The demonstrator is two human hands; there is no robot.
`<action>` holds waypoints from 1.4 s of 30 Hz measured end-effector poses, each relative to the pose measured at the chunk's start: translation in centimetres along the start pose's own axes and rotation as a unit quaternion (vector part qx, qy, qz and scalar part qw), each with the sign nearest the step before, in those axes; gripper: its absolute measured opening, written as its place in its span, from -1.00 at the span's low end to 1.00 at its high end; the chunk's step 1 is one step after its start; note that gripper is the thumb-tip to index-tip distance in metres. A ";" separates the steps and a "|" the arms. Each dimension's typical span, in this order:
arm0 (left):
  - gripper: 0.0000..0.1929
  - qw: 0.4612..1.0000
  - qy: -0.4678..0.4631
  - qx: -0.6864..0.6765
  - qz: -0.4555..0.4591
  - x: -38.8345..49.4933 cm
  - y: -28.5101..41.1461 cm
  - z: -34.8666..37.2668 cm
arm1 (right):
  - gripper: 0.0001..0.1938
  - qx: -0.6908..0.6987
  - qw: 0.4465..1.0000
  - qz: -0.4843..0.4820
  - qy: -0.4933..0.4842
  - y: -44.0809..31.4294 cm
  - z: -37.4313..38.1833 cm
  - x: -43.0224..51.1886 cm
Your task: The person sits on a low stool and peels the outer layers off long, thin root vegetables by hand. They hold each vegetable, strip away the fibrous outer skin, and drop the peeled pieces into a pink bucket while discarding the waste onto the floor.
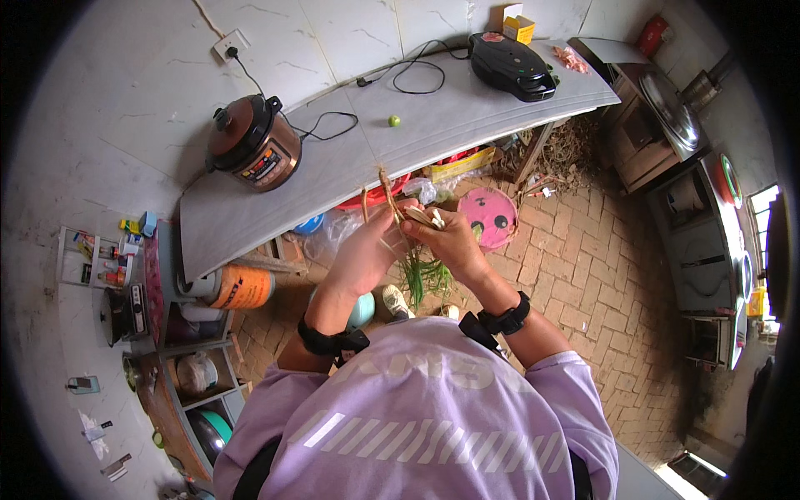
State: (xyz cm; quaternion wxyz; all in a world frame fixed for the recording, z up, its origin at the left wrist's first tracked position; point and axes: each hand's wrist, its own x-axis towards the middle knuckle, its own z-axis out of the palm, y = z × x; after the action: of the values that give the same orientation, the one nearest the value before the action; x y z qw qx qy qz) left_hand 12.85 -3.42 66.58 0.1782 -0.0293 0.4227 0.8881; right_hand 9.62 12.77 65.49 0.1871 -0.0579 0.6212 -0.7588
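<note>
My right hand [455, 245] holds a small bunch of scallions, with several clean white stalk ends [436, 219] sticking out above its thumb. Their long green leaves [420, 275] hang below both hands. An unpeeled scallion stalk [385, 184] with a brown, rooty end rises between the hands. My left hand [359, 256] has its thumb and fingers around this stalk, close to the right fingertips. A second thin, brownish strand [365, 203] stands up beside the left thumb. Where the stalks cross between the palms, the fingers partly hide them.
A grey counter [331, 156] stands ahead, bearing an electric pressure cooker [256, 147], a small green round fruit [394, 120] and a black electric griddle [512, 65]. Below are a red basin [350, 201], a pink round stool top [490, 209] and a brick floor [562, 250]. Shelves [194, 350] line the left.
</note>
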 end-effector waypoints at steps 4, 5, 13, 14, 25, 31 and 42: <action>-0.66 0.998 0.043 -0.051 -0.001 0.4 -0.2 -0.3 | -0.82 -0.095 0.988 -0.106 0.065 -0.3 0.1 -0.5; -0.68 0.996 0.073 -0.060 0.008 0.5 -0.3 -0.2 | -0.81 -0.122 0.984 -0.124 0.039 -0.4 0.1 -0.8; -0.75 0.991 0.110 -0.068 0.035 1.2 -1.0 0.4 | -0.73 -0.229 0.943 -0.242 -0.001 1.2 1.0 -1.1; -0.78 0.991 0.089 -0.090 0.043 1.3 -1.1 0.4 | -0.73 -0.222 0.947 -0.230 0.009 1.3 1.0 -0.9; -0.84 0.988 0.085 0.106 0.072 1.1 0.1 0.9 | -0.78 0.002 1.000 0.001 -0.028 0.5 -1.3 -0.2; -0.84 0.956 0.149 0.245 0.065 1.0 0.6 0.1 | -0.82 -0.116 0.987 -0.108 -0.009 1.4 -2.5 0.0; -0.86 0.921 0.123 0.370 -0.028 0.2 1.3 -5.0 | -0.83 -0.359 0.904 -0.220 0.067 2.8 -7.0 1.9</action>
State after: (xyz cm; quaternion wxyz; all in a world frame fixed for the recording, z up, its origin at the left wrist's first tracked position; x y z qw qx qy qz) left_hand 11.78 -7.94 64.27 0.1480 -0.0817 0.7387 0.6525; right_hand 6.28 18.07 60.95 -0.0606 -0.2054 0.8341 -0.5083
